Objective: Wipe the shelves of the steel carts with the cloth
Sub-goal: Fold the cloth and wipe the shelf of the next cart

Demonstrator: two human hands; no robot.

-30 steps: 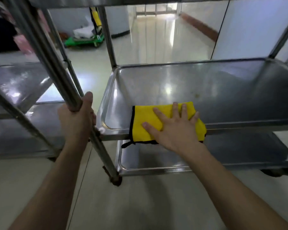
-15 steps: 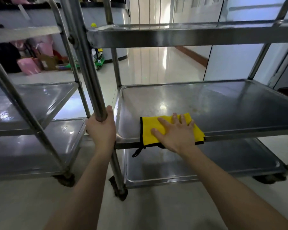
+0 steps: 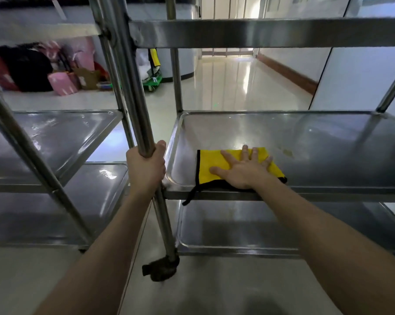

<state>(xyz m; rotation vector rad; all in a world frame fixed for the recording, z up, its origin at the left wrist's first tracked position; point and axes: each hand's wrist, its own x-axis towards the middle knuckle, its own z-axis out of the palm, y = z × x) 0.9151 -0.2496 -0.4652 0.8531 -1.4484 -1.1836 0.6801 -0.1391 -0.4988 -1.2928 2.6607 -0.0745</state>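
Observation:
A yellow cloth (image 3: 209, 165) with black trim lies flat at the near left of the middle shelf (image 3: 317, 142) of the right steel cart. My right hand (image 3: 244, 170) presses on it, palm down, fingers spread. A black loop of the cloth hangs over the shelf's front edge. My left hand (image 3: 146, 167) is wrapped around the cart's front left post (image 3: 135, 92). The top shelf (image 3: 260, 31) and bottom shelf (image 3: 248, 226) hold nothing.
A second steel cart (image 3: 55, 137) stands close on the left, its posts crossing the view. A caster (image 3: 161, 268) sits under the gripped post. Pink bags and dark bundles (image 3: 44, 69) lie on the floor behind; a glossy corridor (image 3: 233, 80) runs ahead.
My view has lifted and pulled back, so the top shelf now shows. My right hand and the cloth have shifted slightly farther onto the shelf. My left hand keeps its hold on the post.

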